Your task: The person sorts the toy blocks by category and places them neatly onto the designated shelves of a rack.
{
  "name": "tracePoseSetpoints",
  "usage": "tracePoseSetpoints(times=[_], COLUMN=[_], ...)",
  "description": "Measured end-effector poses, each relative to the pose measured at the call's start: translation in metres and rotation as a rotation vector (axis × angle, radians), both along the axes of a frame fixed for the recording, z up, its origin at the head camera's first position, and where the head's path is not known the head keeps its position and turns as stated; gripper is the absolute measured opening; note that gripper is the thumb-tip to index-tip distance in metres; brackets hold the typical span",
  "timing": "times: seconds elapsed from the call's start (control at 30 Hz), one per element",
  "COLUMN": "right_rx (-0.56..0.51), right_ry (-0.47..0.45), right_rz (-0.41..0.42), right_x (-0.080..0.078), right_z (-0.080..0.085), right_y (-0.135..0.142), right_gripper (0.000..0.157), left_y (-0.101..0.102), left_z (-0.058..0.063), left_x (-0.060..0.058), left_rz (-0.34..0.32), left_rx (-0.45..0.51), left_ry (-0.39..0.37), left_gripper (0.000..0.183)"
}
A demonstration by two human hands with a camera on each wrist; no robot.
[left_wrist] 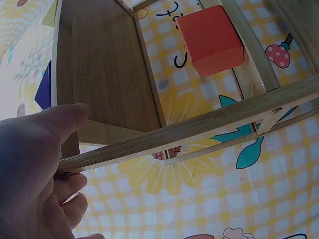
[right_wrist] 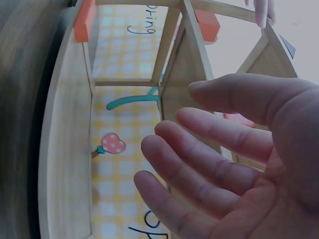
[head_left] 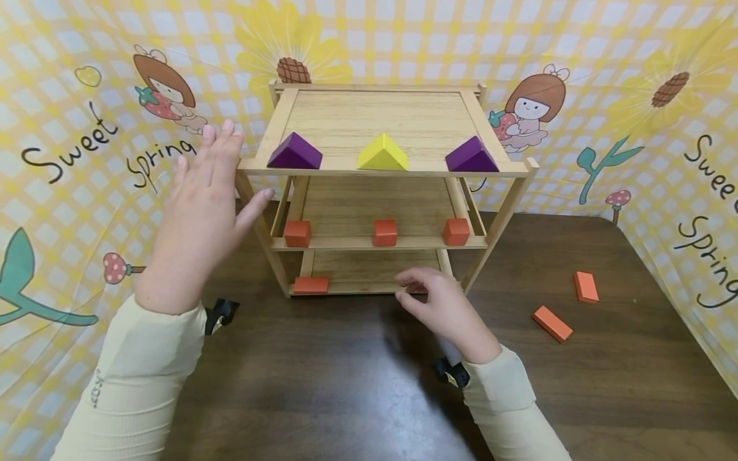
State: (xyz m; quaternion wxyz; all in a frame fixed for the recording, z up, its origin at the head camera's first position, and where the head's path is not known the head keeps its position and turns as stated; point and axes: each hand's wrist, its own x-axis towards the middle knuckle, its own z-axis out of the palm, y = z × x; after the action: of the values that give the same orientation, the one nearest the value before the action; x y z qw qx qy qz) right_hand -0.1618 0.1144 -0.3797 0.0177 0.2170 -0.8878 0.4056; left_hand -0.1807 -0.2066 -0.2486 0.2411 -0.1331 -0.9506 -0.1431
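Note:
My left hand (head_left: 202, 205) holds the upper left corner of a three-tier wooden shelf (head_left: 369, 115). In the left wrist view its thumb and fingers lie on opposite sides of the post (left_wrist: 119, 144). My right hand (head_left: 441, 304) hovers before the bottom tier, fingers loosely bent and holding nothing. The top tier's front edge carries a yellow triangular block (head_left: 383, 153) between two purple ones (head_left: 295, 152) (head_left: 473, 155). Three red-orange cubes (head_left: 297, 234) (head_left: 385, 233) (head_left: 456, 232) line the middle tier. A flat red-orange rectangular block (head_left: 311, 285) lies at the bottom tier's left end.
Two more red-orange rectangular blocks (head_left: 586, 287) (head_left: 552, 323) lie on the dark wooden table (head_left: 323, 384), right of the shelf. A yellow-checked cloth (head_left: 403, 38) with printed flowers and figures hangs behind and along both sides.

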Motion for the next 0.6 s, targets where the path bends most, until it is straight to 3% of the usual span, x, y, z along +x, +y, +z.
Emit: tracePoseSetpoints(times=[0.6], right_rx=[0.115], right_ry=[0.096], right_rz=[-0.107], right_x=[0.009], right_z=[0.013], right_y=[0.051], right_gripper=[0.019], left_y=[0.001], left_z=[-0.001], left_x=[-0.001], left_rz=[0.002], left_rx=[0.017], left_ry=[-0.005], left_gripper=[0.08])
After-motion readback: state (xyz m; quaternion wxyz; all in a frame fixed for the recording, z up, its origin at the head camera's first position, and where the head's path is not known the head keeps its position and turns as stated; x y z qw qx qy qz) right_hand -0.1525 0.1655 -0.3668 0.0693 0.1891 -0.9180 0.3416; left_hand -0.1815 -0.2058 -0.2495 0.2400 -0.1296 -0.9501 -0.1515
